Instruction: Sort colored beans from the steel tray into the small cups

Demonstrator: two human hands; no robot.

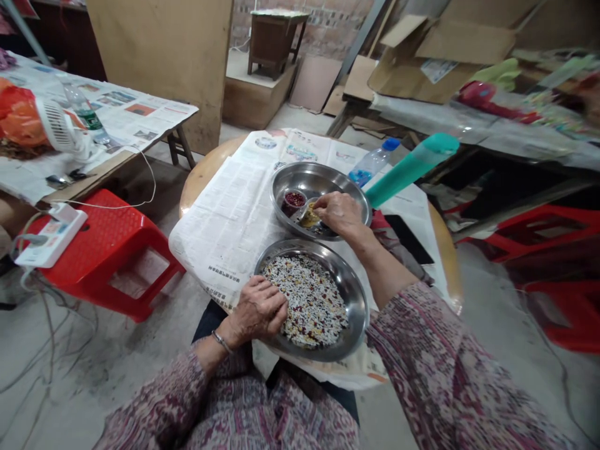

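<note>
Right grip bunched at yellow pieces beyond mixed-piece bowl, best kept low; left grip curled at bowl's rim; neither's hold discernible.

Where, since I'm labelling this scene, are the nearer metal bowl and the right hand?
Nearer metal bowl (357,309): head view, bare inner wall, right side.
Right hand (340,214): head view, back of the hand.

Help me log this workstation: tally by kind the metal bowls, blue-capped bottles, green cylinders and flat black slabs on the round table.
Bowls: 2 (near metal bowl, far metal bowl)
Blue-capped bottle: 1
Green cylinder: 1
Flat black slab: 1
Total: 5
</note>
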